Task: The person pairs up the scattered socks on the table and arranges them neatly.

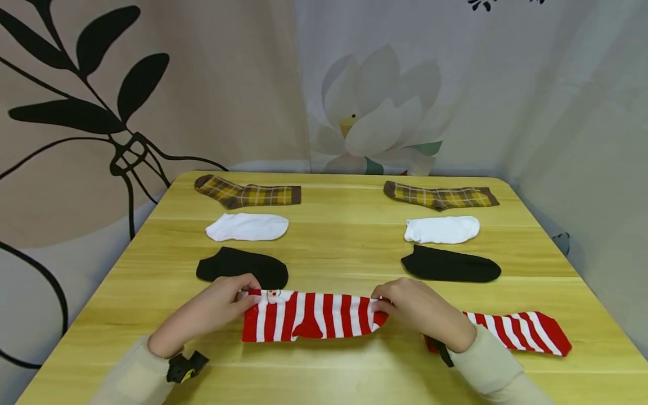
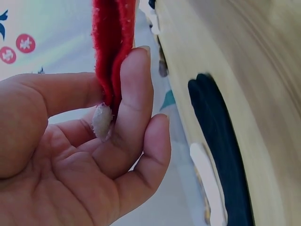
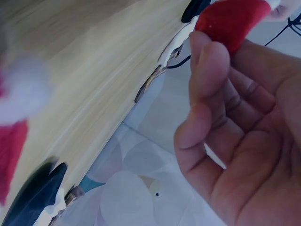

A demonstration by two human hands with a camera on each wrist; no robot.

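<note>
A red-and-white striped sock (image 1: 329, 315) with a small Santa face near its cuff is stretched sideways between both hands, above the front of the table. My left hand (image 1: 221, 301) pinches the cuff end; in the left wrist view the red cuff (image 2: 113, 47) sits between thumb and fingers. At the other end, my right hand (image 1: 420, 308) pinches the red toe (image 3: 233, 21). A second striped sock (image 1: 526, 332) lies on the table to the right, partly hidden beneath the right forearm.
Down the left side of the wooden table (image 1: 344, 259) lie a plaid sock (image 1: 253, 194), a white sock (image 1: 248, 226) and a black sock (image 1: 243, 266). On the right lie another plaid sock (image 1: 440, 196), white sock (image 1: 442, 229) and black sock (image 1: 450, 264). A printed curtain (image 1: 253, 84) hangs behind.
</note>
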